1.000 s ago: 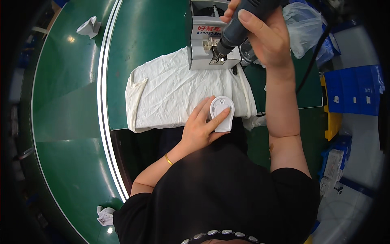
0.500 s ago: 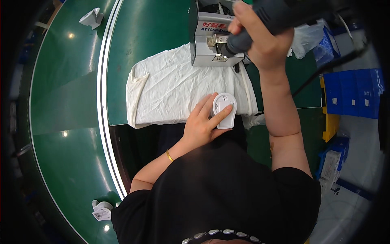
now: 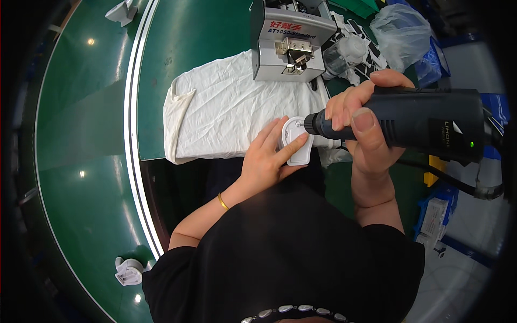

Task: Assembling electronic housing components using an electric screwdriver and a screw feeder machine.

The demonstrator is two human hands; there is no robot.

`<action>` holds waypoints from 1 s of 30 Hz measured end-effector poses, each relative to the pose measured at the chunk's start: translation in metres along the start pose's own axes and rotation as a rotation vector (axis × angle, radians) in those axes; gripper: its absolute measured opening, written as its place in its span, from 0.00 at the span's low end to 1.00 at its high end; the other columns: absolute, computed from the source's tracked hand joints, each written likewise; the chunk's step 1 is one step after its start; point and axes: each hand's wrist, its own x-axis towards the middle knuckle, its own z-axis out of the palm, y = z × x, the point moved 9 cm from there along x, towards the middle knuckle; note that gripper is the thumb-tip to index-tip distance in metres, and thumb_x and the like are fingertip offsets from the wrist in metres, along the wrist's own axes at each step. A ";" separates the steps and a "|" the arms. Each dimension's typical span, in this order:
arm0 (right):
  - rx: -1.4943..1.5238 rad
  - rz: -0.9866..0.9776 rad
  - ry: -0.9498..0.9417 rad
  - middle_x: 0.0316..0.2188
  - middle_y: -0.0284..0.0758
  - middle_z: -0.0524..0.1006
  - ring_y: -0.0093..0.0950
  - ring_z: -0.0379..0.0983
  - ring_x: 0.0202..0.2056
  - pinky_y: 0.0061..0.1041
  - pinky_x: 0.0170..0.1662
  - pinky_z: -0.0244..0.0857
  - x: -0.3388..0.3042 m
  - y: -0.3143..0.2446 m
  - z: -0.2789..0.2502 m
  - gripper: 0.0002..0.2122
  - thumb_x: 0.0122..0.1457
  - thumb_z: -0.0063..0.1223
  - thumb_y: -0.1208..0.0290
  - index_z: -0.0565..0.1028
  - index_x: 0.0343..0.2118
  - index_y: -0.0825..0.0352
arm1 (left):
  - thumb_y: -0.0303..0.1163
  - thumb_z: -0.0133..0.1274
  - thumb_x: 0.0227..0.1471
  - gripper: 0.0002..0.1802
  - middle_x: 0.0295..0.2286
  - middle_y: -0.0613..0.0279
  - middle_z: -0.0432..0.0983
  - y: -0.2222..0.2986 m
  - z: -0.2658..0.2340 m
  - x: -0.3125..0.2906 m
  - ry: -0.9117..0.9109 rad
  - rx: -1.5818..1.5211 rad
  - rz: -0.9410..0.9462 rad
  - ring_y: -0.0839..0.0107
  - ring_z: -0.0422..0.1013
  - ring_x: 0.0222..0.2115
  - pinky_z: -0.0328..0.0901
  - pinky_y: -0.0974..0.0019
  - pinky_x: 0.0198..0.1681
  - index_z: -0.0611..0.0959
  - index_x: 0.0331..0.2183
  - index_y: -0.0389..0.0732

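Observation:
My left hand (image 3: pixel 267 153) is closed around a white plastic housing (image 3: pixel 298 153) with a rounded end, its thumb lying across the top face. The housing is held at the front edge of a white cloth (image 3: pixel 226 107). In my right hand (image 3: pixel 371 124) is a black corded electric screwdriver (image 3: pixel 420 121), held nearly level with its tip pointing left. The tip is at a hole near the rounded end of the housing; whether a screw sits there is too small to tell. A grey screw feeder (image 3: pixel 293 43) stands behind the cloth.
Two white plastic parts lie on the green surface at the left, one far (image 3: pixel 121 13) and one near (image 3: pixel 128 271). Right of the feeder are a clear jar (image 3: pixel 344 54) and a clear plastic bag (image 3: pixel 401 32). The screwdriver's black cable (image 3: pixel 447 175) hangs at the right.
My right hand has brought the screwdriver from the feeder's front down to the white housing. My left hand keeps its hold on the housing, almost in the same place.

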 end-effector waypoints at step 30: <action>0.308 0.079 0.067 0.24 0.35 0.68 0.23 0.67 0.23 0.31 0.33 0.66 0.002 0.012 0.016 0.20 0.57 0.52 0.73 0.59 0.51 0.66 | 0.44 0.66 0.36 0.34 0.51 0.42 0.69 -0.002 -0.002 -0.001 0.042 -0.030 0.023 0.45 0.69 0.48 0.69 0.54 0.48 0.81 0.50 0.53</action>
